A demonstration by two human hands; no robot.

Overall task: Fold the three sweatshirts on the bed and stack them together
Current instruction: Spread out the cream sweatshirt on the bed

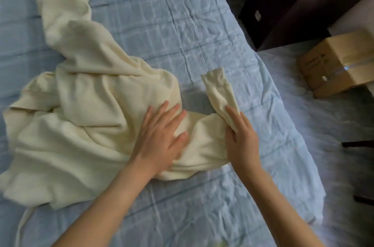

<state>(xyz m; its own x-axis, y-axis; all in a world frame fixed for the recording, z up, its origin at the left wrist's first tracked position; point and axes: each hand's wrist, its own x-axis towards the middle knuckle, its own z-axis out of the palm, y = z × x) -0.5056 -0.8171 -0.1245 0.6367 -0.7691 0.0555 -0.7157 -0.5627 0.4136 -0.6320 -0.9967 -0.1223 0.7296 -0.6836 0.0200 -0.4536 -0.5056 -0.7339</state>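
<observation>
A cream sweatshirt (85,105) lies rumpled across the light blue bed (162,24), one sleeve running up toward the far left. My left hand (162,135) rests flat, fingers spread, on the cloth near the base of the near sleeve. My right hand (240,137) pinches that sleeve (219,90) just below its ribbed cuff, which points up and away from me. No other sweatshirts are in view.
The bed's right edge runs diagonally from top centre to lower right. Beyond it, a cardboard box (336,62) sits on the floor, and dark wooden furniture (283,3) stands at the top right.
</observation>
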